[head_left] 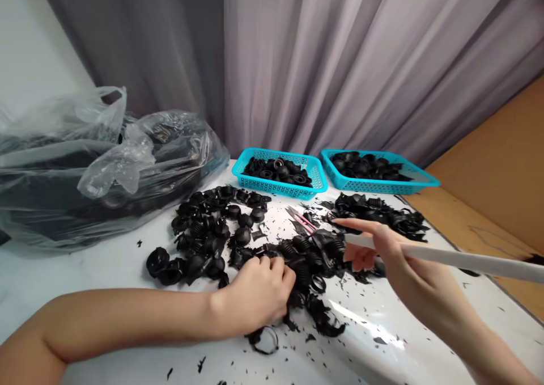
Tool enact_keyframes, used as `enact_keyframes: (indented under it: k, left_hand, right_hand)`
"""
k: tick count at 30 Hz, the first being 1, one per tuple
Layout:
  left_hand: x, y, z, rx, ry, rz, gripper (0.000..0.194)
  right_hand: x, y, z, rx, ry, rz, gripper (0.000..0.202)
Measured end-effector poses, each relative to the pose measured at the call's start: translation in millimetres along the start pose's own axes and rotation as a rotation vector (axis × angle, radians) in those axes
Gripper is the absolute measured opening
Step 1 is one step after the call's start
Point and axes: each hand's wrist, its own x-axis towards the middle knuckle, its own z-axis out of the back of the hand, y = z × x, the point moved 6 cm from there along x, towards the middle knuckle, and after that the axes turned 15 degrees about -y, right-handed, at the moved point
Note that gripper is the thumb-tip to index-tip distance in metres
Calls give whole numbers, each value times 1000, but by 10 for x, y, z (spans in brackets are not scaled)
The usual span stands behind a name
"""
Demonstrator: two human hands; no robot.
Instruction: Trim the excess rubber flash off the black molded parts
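Observation:
My left hand rests on a heap of black rubber parts, some ribbed like bellows. Its fingers are curled, and what they close on is hidden. My right hand hovers at the heap's right side, one digit stretched toward the left and the other fingers curled. A long white rod passes through this hand and extends past the right edge of the view. Between the hands, farther back, lies a pointed metal tool with pink handles, partly covered by black pieces. A thin black ring lies below my left hand.
Two blue perforated baskets with black parts stand at the back. A large clear plastic bag full of dark items fills the left. Black trimmings litter the white table. Behind hangs a grey curtain.

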Motion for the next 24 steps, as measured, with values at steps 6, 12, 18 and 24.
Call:
enact_keyframes:
  k: [6,12,18,24]
  left_hand:
    - [197,389,212,-369,164,178,16]
    - [359,788,140,-1028,416,613,16]
    - [263,660,65,-1643,533,870,24]
    - [54,342,74,-1759,558,813,28]
  right_hand:
    - [35,-152,-167,30,43,31,51]
    - [58,-378,-324,-211,-116,235,52]
    - [167,-179,-528,-301,-151,439,49]
    - [640,317,-740,-324,64,763,50]
